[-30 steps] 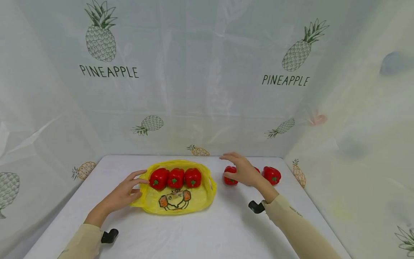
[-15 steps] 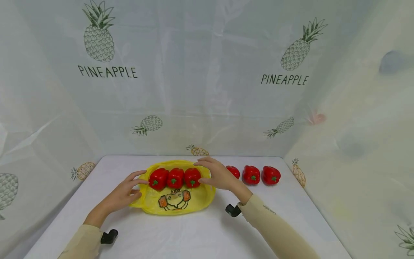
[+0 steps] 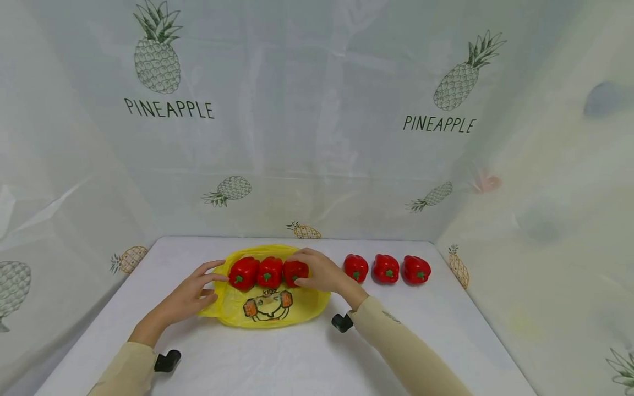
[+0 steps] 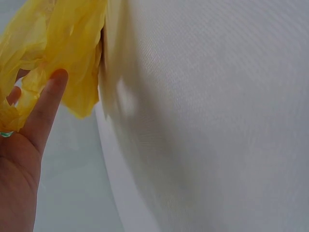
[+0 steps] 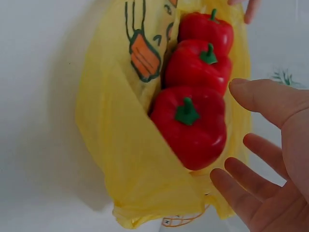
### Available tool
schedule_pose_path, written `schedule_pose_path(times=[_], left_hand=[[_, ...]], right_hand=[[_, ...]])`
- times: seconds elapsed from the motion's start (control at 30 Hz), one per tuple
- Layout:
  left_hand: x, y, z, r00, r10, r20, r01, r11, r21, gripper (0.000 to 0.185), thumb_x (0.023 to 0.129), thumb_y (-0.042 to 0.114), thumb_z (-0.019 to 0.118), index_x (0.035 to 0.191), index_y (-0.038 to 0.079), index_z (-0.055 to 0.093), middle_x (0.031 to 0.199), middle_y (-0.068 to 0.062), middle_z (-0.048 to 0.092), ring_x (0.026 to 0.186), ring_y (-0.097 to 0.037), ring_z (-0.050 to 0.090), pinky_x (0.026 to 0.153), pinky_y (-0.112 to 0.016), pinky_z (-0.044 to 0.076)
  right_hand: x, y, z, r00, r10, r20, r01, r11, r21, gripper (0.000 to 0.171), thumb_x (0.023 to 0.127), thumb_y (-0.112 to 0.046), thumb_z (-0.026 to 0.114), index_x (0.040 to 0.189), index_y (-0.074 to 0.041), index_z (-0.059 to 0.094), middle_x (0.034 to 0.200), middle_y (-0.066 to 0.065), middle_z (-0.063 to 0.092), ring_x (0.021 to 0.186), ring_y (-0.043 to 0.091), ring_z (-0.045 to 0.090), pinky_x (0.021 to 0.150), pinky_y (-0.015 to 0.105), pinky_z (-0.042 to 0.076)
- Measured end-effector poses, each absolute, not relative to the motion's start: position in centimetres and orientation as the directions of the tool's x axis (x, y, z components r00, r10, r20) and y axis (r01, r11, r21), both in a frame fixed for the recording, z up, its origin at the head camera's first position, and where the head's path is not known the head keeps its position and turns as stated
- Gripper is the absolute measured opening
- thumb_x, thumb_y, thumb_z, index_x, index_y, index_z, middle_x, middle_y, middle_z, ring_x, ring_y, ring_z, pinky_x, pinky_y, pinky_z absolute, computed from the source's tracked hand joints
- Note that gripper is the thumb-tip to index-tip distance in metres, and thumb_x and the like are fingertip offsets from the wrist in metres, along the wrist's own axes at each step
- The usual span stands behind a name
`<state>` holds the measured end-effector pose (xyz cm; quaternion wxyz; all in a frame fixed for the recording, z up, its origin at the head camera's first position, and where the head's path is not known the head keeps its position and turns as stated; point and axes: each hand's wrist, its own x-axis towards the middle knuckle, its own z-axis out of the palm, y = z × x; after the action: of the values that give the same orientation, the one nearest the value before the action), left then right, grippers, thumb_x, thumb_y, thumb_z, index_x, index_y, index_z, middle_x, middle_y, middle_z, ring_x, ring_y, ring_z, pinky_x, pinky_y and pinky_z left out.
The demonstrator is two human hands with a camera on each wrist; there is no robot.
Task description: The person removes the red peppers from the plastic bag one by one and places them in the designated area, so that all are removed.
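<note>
Head view, right hand: the right hand [image 3: 322, 272] reaches over the right side of the yellow bag [image 3: 308, 309], thumb on the near side and fingers on the far side of the right-end pepper [image 3: 295, 269].
Spread of that hand: wide and relaxed; the right wrist view shows a gap between fingers and red skin, so no firm hold shows, and whether the thumb brushes anything I cannot tell.
Right-end pepper: inside the yellow bag, just left of the palm.
Stem and long axis: its green stem [image 5: 187, 115] faces the right wrist camera; I judge the stem-to-base line to run roughly away from the person, so the hand's span lies along it.
Nearer hand: clearly the right one; two other peppers separate the left from this one.
Row in the bag: the middle pepper [image 3: 270, 273] sits close beside it, the left-end pepper [image 3: 244, 274] beyond.
Left hand on plastic: the left hand [image 3: 185, 300] loosely holds the bag's left edge, plastic lying between thumb and fingers.
Table, right of the bag: three loose peppers [image 3: 385, 269] stand in a row on the white table [image 3: 267, 360].
Backdrop: a pineapple-printed sheet [image 3: 317, 121] hangs behind.
</note>
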<state>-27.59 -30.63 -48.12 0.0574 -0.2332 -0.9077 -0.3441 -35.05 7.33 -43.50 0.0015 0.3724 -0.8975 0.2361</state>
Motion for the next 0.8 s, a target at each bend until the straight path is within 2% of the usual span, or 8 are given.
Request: schedule_pose_path(times=[0.27,0.57,0.8], left_hand=[[-27.6,-30.6,-48.1,-0.888,0.379,0.259,0.456,0.658,0.600,0.040,0.094,-0.007,0.073,0.130,0.011,0.070,0.168,-0.018,0.031,0.144,-0.051,0.045,0.096,-0.044,0.062],[-27.6,-30.7,-48.2,-0.886,0.382,0.264,0.462,0.665,0.587,0.040,0.094,-0.005,0.074,0.130,0.012,0.070,0.168,-0.018,0.031,0.143,-0.051,0.046,0.095,-0.044,0.063],[-27.6,-30.6,-48.1,-0.892,0.373,0.255,0.449,0.669,0.592,0.039,0.095,-0.003,0.074,0.131,0.011,0.071,0.169,-0.016,0.032,0.143,-0.048,0.047,0.097,-0.043,0.062]], right_hand=[[-36.1,6.7,-44.8,-0.733,-0.664,0.149,-0.660,0.641,-0.391,0.047,0.097,-0.022,0.080,0.142,-0.021,0.067,0.147,0.002,0.061,0.135,0.022,0.056,0.112,0.041,0.054],[-36.5,6.2,-45.2,-0.775,-0.623,0.106,-0.603,0.679,-0.418,0.046,0.098,-0.023,0.078,0.142,-0.023,0.067,0.150,0.004,0.059,0.135,0.026,0.053,0.111,0.044,0.055],[-36.8,6.1,-45.6,-0.774,-0.623,0.108,-0.601,0.672,-0.433,0.045,0.099,-0.023,0.077,0.143,-0.022,0.067,0.149,0.004,0.060,0.134,0.026,0.053,0.111,0.044,0.055]])
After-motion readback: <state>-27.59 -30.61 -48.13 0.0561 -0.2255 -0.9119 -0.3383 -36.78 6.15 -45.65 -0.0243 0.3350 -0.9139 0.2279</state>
